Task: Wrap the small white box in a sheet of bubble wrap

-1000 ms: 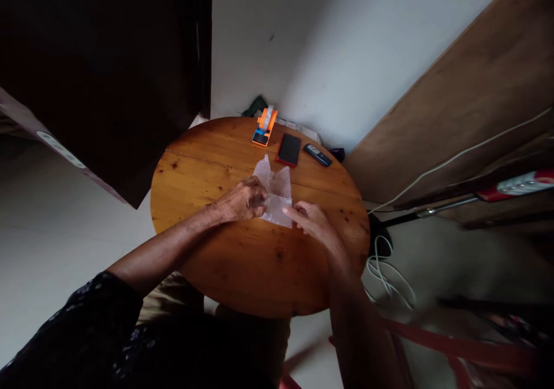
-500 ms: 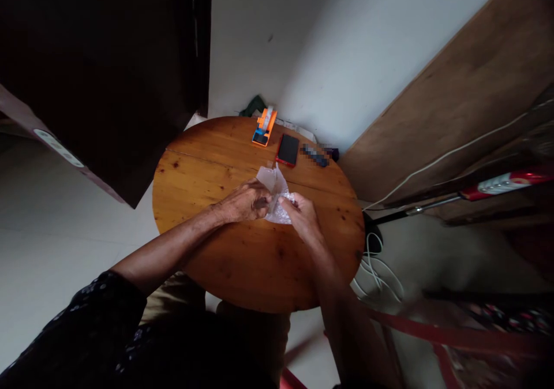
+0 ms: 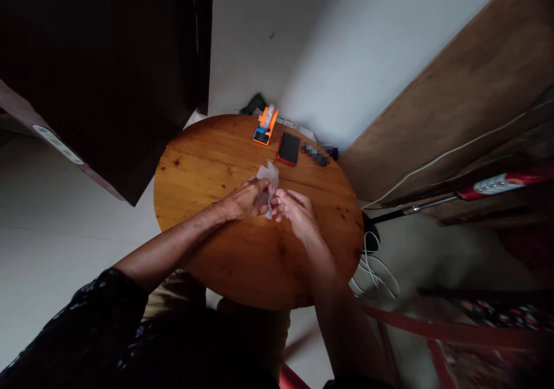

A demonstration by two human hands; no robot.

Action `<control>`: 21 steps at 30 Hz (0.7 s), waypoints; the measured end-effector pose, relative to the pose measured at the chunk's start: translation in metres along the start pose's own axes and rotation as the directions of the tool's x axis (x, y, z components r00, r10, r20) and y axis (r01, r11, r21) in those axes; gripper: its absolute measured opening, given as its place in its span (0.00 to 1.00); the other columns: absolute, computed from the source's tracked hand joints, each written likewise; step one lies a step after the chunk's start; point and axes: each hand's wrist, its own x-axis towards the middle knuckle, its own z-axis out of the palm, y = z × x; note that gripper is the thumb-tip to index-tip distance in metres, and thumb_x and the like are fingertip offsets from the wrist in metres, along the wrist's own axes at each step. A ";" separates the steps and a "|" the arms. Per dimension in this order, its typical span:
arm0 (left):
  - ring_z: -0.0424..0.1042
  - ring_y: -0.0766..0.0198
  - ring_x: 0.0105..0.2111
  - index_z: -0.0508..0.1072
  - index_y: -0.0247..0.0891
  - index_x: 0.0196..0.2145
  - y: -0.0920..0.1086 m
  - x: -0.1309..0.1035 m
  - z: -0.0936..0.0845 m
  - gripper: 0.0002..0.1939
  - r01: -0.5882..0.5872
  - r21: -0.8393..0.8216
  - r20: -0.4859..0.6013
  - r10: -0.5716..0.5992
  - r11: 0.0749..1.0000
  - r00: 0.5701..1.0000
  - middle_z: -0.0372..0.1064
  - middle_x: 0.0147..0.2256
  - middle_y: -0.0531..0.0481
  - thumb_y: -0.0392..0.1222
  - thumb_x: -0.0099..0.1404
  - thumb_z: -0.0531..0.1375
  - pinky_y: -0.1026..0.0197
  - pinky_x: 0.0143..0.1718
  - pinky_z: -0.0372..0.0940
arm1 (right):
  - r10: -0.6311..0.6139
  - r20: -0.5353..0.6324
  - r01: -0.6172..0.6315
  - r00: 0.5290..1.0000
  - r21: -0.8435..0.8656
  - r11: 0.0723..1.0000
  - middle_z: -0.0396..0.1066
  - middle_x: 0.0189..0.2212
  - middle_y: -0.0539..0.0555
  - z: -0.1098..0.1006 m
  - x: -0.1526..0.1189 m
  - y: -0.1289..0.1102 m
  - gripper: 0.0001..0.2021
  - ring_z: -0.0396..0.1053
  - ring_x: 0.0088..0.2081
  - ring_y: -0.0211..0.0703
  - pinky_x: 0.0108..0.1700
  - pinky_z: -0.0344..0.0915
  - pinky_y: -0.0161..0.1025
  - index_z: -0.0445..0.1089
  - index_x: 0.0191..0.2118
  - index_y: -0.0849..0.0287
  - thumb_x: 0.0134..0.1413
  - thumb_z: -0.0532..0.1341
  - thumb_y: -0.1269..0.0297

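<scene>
While your left hand (image 3: 251,197) pinches the bubble wrap (image 3: 269,173), your right hand (image 3: 296,209) curls at its edge, grip unclear — folding looks partly done, far end yet unfolded.

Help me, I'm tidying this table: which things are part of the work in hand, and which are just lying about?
In use:
bubble wrap, held in the left hand, with the right hand at its edge
round wooden table, beneath

Apparently lying about, untouched:
orange tape dispenser
flat black-and-red rectangular item
dark object, too pixelated to name
</scene>
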 end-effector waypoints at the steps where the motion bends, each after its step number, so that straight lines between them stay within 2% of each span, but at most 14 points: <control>1: 0.71 0.56 0.41 0.70 0.37 0.45 0.001 0.000 -0.001 0.18 0.015 -0.021 -0.006 -0.015 1.000 1.000 0.72 0.42 0.45 0.37 0.55 0.64 0.57 0.41 0.67 | -0.003 0.021 0.003 1.000 0.013 1.000 0.76 0.32 0.56 -0.002 -0.003 -0.001 0.22 0.72 0.26 0.39 0.22 0.65 0.34 0.72 0.39 0.59 0.46 0.66 0.46; 4: 0.69 0.62 0.35 0.68 0.37 0.46 0.006 -0.001 -0.005 0.20 0.060 -0.118 -0.003 -0.061 0.991 0.998 0.70 0.39 0.48 0.34 0.53 0.62 0.61 0.36 0.65 | -0.045 0.076 0.049 0.996 -0.047 0.998 0.77 0.42 0.59 -0.004 -0.009 0.000 0.24 0.72 0.26 0.37 0.22 0.63 0.33 0.71 0.49 0.60 0.49 0.65 0.52; 8: 0.63 0.69 0.26 0.67 0.36 0.46 0.012 0.000 -0.010 0.19 0.210 -0.269 -0.009 -0.220 0.940 0.975 0.68 0.35 0.51 0.38 0.56 0.62 0.64 0.27 0.58 | -0.127 0.105 0.152 0.986 -0.286 0.946 0.76 0.44 0.57 0.003 -0.008 0.007 0.28 0.67 0.21 0.32 0.22 0.62 0.34 0.67 0.59 0.59 0.52 0.62 0.60; 10: 0.62 0.69 0.26 0.68 0.35 0.42 0.014 0.001 -0.010 0.17 0.265 -0.248 -0.069 -0.289 0.932 0.955 0.67 0.33 0.52 0.44 0.57 0.64 0.64 0.27 0.58 | -0.187 0.091 0.208 0.978 -0.416 0.885 0.76 0.44 0.57 0.008 -0.006 0.010 0.30 0.68 0.22 0.34 0.24 0.65 0.35 0.65 0.63 0.58 0.52 0.61 0.64; 13: 0.62 0.67 0.28 0.68 0.36 0.37 0.014 0.003 -0.008 0.16 0.282 -0.165 -0.101 -0.300 0.945 0.948 0.65 0.29 0.53 0.48 0.58 0.66 0.63 0.29 0.58 | -0.246 0.074 0.248 0.966 -0.525 0.814 0.77 0.45 0.58 0.012 -0.006 0.013 0.34 0.69 0.24 0.36 0.26 0.67 0.36 0.61 0.66 0.56 0.52 0.60 0.68; 17: 0.62 0.67 0.30 0.69 0.36 0.36 0.011 0.004 -0.005 0.11 0.237 -0.142 -0.061 -0.247 0.961 0.967 0.65 0.32 0.52 0.42 0.58 0.66 0.63 0.32 0.60 | -0.236 0.088 0.250 0.968 -0.446 0.859 0.77 0.46 0.59 0.003 -0.005 0.010 0.31 0.68 0.20 0.33 0.26 0.69 0.37 0.60 0.66 0.57 0.55 0.58 0.66; 19: 0.62 0.67 0.30 0.70 0.36 0.35 0.008 0.005 -0.004 0.10 0.232 -0.136 -0.043 -0.240 0.963 0.970 0.65 0.34 0.52 0.38 0.57 0.66 0.63 0.33 0.60 | -0.288 0.035 0.278 0.957 -0.385 0.880 0.78 0.44 0.57 -0.006 -0.001 0.010 0.28 0.69 0.20 0.34 0.27 0.70 0.38 0.64 0.63 0.57 0.56 0.57 0.63; 21: 0.62 0.68 0.30 0.70 0.35 0.34 0.006 0.005 -0.004 0.09 0.235 -0.121 -0.029 -0.240 0.964 0.970 0.65 0.34 0.52 0.35 0.56 0.66 0.64 0.33 0.61 | -0.381 -0.029 0.342 0.924 -0.380 0.859 0.79 0.41 0.55 -0.014 0.005 0.010 0.23 0.72 0.25 0.37 0.31 0.72 0.39 0.69 0.58 0.57 0.55 0.58 0.62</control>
